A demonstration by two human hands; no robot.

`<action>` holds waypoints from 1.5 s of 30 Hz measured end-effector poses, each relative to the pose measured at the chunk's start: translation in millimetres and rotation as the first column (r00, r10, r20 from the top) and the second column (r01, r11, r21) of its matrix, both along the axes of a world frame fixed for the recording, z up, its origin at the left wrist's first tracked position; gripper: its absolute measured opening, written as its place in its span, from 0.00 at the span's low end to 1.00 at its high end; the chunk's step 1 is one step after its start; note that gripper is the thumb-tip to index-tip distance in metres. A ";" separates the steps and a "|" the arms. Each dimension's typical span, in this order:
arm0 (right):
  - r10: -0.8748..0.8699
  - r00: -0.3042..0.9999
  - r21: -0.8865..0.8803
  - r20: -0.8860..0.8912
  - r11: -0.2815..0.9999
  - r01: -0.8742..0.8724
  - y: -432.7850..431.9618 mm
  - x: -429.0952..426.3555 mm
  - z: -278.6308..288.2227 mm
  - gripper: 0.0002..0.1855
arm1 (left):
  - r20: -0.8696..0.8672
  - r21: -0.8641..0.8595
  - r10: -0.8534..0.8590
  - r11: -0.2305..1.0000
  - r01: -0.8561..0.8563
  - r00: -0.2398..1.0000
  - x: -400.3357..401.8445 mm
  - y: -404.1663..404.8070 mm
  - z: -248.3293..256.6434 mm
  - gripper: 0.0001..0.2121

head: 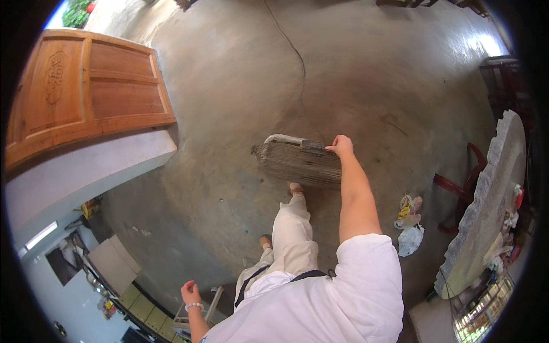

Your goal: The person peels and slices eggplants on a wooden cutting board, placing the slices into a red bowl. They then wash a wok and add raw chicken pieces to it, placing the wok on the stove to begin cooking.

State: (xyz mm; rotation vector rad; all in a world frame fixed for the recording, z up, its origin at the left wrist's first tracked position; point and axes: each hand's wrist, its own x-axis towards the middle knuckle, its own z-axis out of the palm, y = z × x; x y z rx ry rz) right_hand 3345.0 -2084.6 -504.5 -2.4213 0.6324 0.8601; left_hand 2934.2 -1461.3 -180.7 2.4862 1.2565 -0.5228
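Note:
My right hand (pixel 342 145) is closed on the top edge of a flat wire rack or cage-like frame (pixel 296 165), near a dark grey wrapped section of its pale rim. The object stands out in front of my feet, and my forearm hides its right end. Whether it touches the floor I cannot tell. My left hand (pixel 191 293), with a beaded bracelet on the wrist, hangs at my left side with its fingers loosely curled and nothing seen in it.
A carved wooden door (pixel 85 81) stands at the left above a white wall ledge (pixel 98 163). Plastic bags (pixel 410 241) lie on the concrete floor (pixel 223 107) at the right, beside a scalloped stone table (pixel 484 201) with red legs. A small stool (pixel 213 305) is near my left hand.

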 end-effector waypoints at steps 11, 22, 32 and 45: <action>0.128 0.831 -0.142 0.541 0.988 -0.060 52.9 16.6 125.3 0.17 | -0.026 0.048 0.274 0.961 -0.273 0.961 -111.7 -42.3 1.4 0.10; 0.439 0.491 0.173 0.753 0.588 -0.790 464.0 -133.1 217.7 0.08 | 0.198 -0.009 0.880 0.443 -0.896 0.433 -311.4 -68.4 -73.4 0.07; 0.792 0.098 -0.075 0.603 0.179 -0.981 730.8 -274.3 208.1 0.13 | 0.474 -0.243 0.861 0.327 -0.913 0.182 -427.5 115.3 -66.6 0.10; 0.808 -0.201 -0.157 0.553 -0.136 -0.978 1200.1 -439.5 176.4 0.12 | 0.542 -0.436 0.827 0.126 -0.891 -0.148 -555.5 435.1 -56.5 0.10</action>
